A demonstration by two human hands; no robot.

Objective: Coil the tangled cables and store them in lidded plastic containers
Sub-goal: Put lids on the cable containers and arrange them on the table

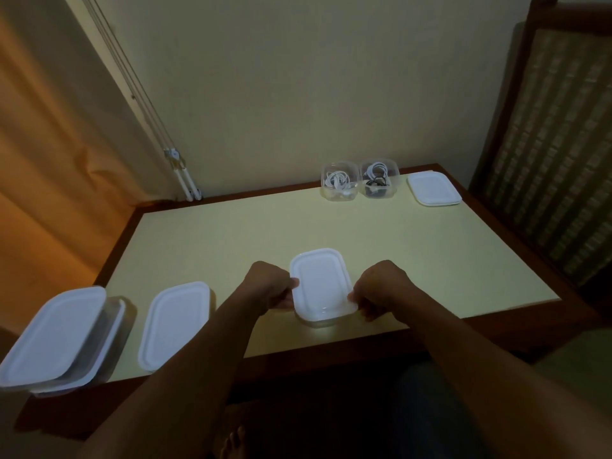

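Observation:
A lidded plastic container with a white lid sits near the table's front edge. My left hand grips its left side and my right hand grips its right side, fingers curled at the lid's rim. Its contents are hidden. At the back stand two open clear containers: one holds a coiled white cable, the other holds white and black cables. A loose white lid lies to their right.
On the left, another lidded container sits by the front edge, and a stack of lidded containers overhangs the table's left corner. The pale table has a brown wooden border. A chair back stands at the right, a curtain at the left.

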